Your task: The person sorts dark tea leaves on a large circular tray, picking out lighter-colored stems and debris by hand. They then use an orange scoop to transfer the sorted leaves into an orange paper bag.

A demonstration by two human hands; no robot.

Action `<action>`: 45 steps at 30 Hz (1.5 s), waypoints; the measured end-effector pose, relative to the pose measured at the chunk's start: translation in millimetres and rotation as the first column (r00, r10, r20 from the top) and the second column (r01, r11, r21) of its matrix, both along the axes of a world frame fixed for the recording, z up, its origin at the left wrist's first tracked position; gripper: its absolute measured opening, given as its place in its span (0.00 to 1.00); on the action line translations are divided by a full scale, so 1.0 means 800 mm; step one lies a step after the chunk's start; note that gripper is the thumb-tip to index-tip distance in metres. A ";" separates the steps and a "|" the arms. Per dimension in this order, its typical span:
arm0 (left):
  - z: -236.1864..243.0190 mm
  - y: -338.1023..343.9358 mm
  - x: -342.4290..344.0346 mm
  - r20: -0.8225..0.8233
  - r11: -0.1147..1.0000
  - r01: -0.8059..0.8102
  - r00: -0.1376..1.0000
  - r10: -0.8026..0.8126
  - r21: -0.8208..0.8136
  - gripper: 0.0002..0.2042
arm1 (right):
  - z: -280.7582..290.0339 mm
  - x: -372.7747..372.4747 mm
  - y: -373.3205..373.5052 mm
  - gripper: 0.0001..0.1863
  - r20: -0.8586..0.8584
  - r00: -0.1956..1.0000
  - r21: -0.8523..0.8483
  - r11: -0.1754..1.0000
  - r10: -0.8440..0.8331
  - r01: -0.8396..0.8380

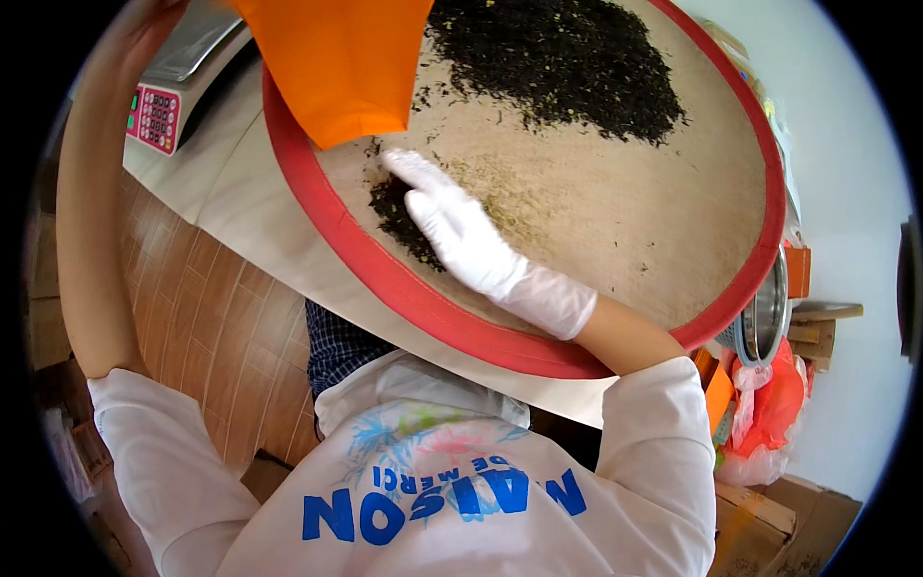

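My right hand (457, 226), in a white glove, reaches over a large round tray with a red rim (404, 303). Its fingers are stretched out, the thumb apart, beside a small heap of dark dried leaves (392, 210) that look like loose tea. Just beyond the fingertips, the lower end of an orange bag (341, 72) hangs over the tray's left rim. My bare left hand (149, 24) is raised at the upper left, close to the bag's upper part. The picture's edge cuts off its fingers, so its grip is hidden.
A bigger pile of dark leaves (562, 62) covers the tray's far side, with pale crumbs (514, 197) in the middle. Left of the tray stands a scale with a pink keypad (154, 117). At the right are a metal bowl (766, 313), red plastic bags (777, 404) and cardboard (788, 519).
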State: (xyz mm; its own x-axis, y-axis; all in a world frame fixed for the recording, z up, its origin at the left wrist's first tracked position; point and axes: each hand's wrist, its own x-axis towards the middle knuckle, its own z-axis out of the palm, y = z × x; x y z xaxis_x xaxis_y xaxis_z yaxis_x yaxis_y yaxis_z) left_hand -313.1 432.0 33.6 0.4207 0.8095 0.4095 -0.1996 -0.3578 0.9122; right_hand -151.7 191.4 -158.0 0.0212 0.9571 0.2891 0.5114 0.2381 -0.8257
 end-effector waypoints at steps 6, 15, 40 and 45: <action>-0.006 0.005 -0.009 -0.003 0.997 0.052 0.999 -0.052 0.063 0.21 | -0.002 0.045 -0.035 0.44 0.411 0.911 0.014 0.999 0.038 -0.048; -0.004 -0.031 0.014 -0.008 0.999 -0.044 0.999 0.044 0.031 0.20 | -0.016 -0.015 0.026 0.28 0.539 0.841 0.015 0.999 -0.034 0.031; 0.002 -0.013 0.094 -0.176 0.987 0.161 0.972 -0.154 0.026 0.17 | 0.269 0.133 0.055 0.13 -0.853 0.491 -0.182 0.982 -0.180 0.043; 0.017 -0.041 0.101 -0.217 0.985 0.155 0.962 -0.167 -0.071 0.17 | 0.312 0.074 0.104 0.16 -0.409 0.864 -0.202 0.952 -0.295 0.229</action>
